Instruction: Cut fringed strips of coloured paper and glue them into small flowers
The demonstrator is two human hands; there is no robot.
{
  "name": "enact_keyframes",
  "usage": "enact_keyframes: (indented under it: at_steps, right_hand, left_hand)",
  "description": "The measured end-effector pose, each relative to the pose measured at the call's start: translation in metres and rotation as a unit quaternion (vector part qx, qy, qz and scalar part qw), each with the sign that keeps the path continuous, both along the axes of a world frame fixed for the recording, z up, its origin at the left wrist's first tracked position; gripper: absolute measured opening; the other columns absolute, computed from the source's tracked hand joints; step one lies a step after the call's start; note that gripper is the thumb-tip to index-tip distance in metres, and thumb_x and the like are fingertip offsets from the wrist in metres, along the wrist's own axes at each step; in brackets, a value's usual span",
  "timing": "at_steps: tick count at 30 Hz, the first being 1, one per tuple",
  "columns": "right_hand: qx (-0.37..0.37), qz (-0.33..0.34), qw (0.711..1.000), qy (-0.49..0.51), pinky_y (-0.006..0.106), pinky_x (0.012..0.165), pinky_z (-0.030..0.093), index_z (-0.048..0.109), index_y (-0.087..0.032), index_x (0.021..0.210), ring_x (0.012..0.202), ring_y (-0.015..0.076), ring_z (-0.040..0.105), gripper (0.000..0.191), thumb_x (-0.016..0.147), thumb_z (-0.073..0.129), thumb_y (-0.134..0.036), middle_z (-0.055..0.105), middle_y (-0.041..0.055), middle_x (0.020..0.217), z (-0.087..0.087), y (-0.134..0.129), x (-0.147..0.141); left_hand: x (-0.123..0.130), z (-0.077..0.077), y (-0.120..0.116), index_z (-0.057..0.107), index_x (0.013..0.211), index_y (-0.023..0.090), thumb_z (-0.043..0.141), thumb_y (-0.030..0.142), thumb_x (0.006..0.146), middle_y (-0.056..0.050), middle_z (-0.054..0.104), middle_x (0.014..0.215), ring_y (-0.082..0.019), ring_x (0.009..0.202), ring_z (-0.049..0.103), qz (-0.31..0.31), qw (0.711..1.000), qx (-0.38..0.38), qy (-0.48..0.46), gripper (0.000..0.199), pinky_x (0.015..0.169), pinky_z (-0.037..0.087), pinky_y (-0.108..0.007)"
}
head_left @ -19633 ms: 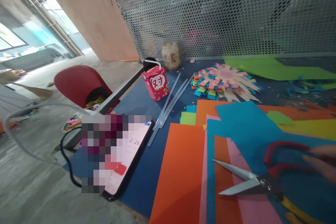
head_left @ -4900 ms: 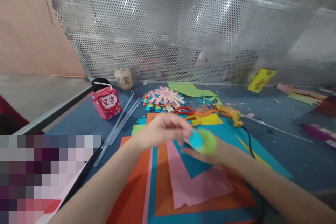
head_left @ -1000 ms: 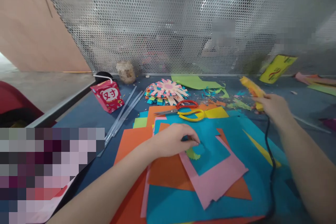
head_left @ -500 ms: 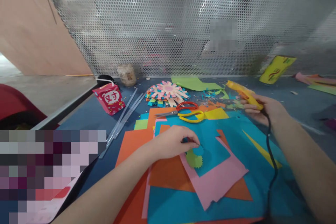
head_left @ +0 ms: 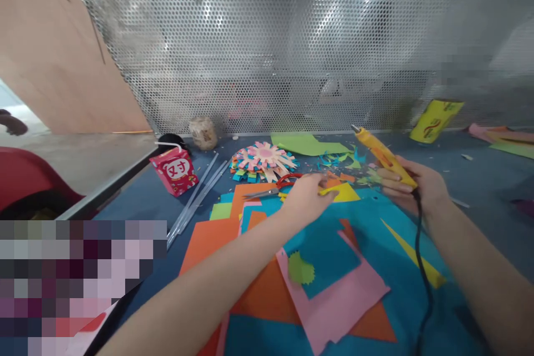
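My right hand (head_left: 411, 181) is wrapped round a yellow hot glue gun (head_left: 386, 157), its metal tip pointing up and left and its black cord hanging down. Over the scissors (head_left: 267, 193) with red and yellow handles reaches my left hand (head_left: 308, 194). Its fingers are bent at the yellow handle, and whether they grip it cannot be made out. A green scalloped paper piece (head_left: 301, 268) lies on the pink (head_left: 346, 311) and blue sheets below my left forearm. Behind the scissors rests a layered fringed paper flower (head_left: 265, 158).
Clear glue sticks (head_left: 198, 197) and a red drink carton (head_left: 175, 169) with a straw stand left of the papers. A jar (head_left: 203, 132), paper scraps (head_left: 337, 158) and a yellow can (head_left: 436, 120) are near the perforated metal screen (head_left: 258, 55).
My left hand has moved up and away from the green scalloped piece to the scissors' handles. The view has tilted up slightly. My right hand still holds the glue gun.
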State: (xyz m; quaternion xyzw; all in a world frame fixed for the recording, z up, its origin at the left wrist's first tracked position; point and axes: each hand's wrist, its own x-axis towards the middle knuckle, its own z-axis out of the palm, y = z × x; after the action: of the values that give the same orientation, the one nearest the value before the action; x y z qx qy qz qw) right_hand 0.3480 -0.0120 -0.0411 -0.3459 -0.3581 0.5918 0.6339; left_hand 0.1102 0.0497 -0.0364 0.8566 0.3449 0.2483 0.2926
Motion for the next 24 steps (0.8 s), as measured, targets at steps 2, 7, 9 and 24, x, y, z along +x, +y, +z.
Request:
enact_keyframes:
  at_steps: [2,7,9,24]
  right_hand:
    - [0.008,-0.008,1.000,-0.012,0.015,0.033,0.033,0.058,-0.014,0.091,0.037,0.0030,0.037,0.022,0.094,0.053,-0.035,0.048,-0.0082,0.059,0.001,-0.002,-0.004]
    - [0.010,-0.040,0.998,-0.040,0.015,0.032,0.028,0.058,-0.015,0.088,0.035,0.0027,0.032,0.025,0.095,0.051,-0.038,0.043,-0.0094,0.056,0.005,-0.005,-0.011]
    - [0.012,-0.057,0.997,-0.049,0.016,0.032,0.026,0.056,-0.016,0.086,0.036,0.0032,0.030,0.025,0.094,0.050,-0.039,0.041,-0.0095,0.055,0.006,-0.005,-0.013]
    - [0.110,-0.115,0.983,-0.087,0.020,0.040,0.029,0.046,-0.019,0.063,0.040,0.0061,0.030,0.036,0.086,0.055,-0.045,0.042,-0.0073,0.056,0.007,0.000,-0.028]
  left_hand:
    - [0.035,0.002,0.008,0.058,0.117,0.012,0.055,0.039,0.087,-0.011,0.069,0.104,-0.021,0.089,0.065,0.019,0.999,-0.032,-0.036,0.040,0.076,0.051,-0.028]
    - [0.095,0.004,0.022,0.045,0.131,0.009,0.055,0.047,0.086,-0.012,0.068,0.106,-0.020,0.094,0.065,0.010,0.993,-0.055,-0.102,0.060,0.077,0.051,-0.027]
    - [0.108,0.004,0.027,0.057,0.117,0.012,0.046,0.044,0.092,-0.008,0.069,0.100,-0.017,0.086,0.065,-0.025,0.993,-0.053,-0.104,0.042,0.074,0.052,-0.026]
    - [0.131,-0.003,0.065,0.052,0.122,0.016,0.056,0.033,0.089,-0.010,0.054,0.124,-0.024,0.107,0.056,-0.006,0.984,0.074,0.159,0.037,0.089,0.049,-0.047]
